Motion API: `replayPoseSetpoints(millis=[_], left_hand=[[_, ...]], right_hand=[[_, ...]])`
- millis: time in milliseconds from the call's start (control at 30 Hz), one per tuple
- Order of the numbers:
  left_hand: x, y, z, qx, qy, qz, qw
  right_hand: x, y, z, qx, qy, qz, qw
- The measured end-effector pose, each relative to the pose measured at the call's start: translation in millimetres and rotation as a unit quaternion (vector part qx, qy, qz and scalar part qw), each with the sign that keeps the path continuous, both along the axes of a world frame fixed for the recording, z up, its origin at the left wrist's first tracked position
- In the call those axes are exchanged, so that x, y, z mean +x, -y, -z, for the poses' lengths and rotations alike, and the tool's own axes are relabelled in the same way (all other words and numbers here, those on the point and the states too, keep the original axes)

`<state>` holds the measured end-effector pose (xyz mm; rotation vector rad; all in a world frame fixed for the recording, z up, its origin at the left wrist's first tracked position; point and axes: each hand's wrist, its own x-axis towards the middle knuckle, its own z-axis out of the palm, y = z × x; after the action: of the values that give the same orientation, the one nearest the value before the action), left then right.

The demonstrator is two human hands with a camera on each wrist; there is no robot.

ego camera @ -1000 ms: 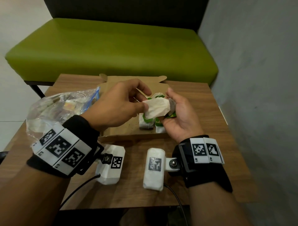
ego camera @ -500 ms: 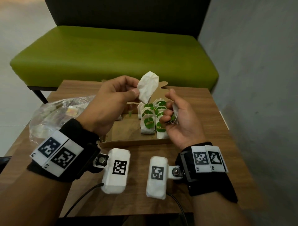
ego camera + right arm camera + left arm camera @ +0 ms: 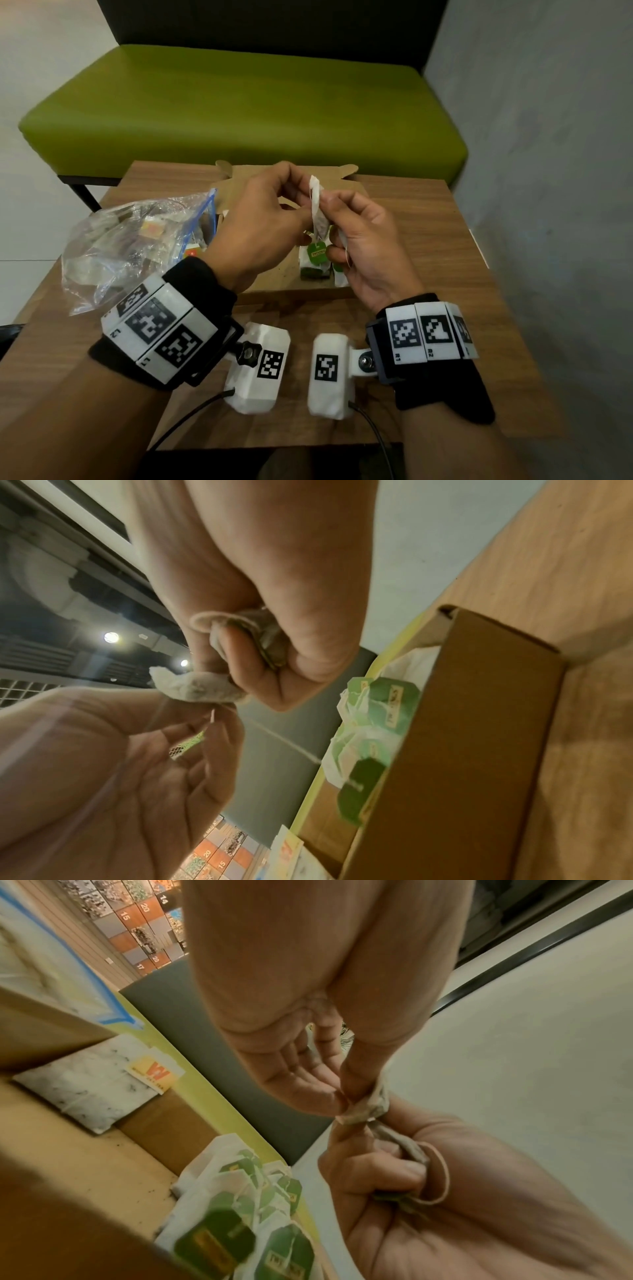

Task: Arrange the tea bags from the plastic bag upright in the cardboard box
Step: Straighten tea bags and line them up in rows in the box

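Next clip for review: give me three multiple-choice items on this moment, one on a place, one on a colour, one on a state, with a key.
1. Where does the plastic bag lie?
A. on the table left of the cardboard box
B. inside the box
C. on the bench

2. What colour are the tags of the tea bags in the box?
A. red
B. green
C. blue

3. What holds the raised tea bag?
A. nothing, it lies on the table
B. only the right hand
C. both hands, with the left hand

Key: 1 A, the bag rests on the wood beside the box. 2 B, green tags show in all views. 3 C, fingers of both hands pinch it above the box.
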<state>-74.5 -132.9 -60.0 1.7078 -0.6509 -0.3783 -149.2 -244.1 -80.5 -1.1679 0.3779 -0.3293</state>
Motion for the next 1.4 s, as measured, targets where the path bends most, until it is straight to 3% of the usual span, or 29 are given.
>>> replayPoseSetpoints(millis=[133,300,533,633,867,1067,1267,1400], left_hand=[[0,-3,-9,-0.040,-0.069,0.015,0.997],[5,-8,-12,-0.004,0.026,0.006,1.000],[13,-13,-17,-0.027,0.035,-0.022,0.999],[17,-16,-16,-0.017,0.058,-0.032,0.998],[21,-18,-11,0.018,0.107,-0.100,0.989],[18,-16,-12,0.057,0.091,-0.047,0.993],[24,-18,-14,0.011,0.104,-0.028,0.994],[25,-19,-15,0.007,0.095,-0.014,0.995]], right_hand=[[-1,2,-1,0.005,0.019,0.033,0.999],[0,4,2,-0.013,0.021,0.049,0.999],[-1,1,6,-0.071,0.011,-0.034,0.997],[2,-3,7,-0.113,0.006,-0.014,0.993],[5,-3,11,-0.093,-0.001,0.021,0.995],[7,1,15,-0.114,0.003,0.039,0.993],[9,-1,16,-0.120,0.014,-0.013,0.993],[11,-6,18,-0.195,0.004,-0.046,0.980]])
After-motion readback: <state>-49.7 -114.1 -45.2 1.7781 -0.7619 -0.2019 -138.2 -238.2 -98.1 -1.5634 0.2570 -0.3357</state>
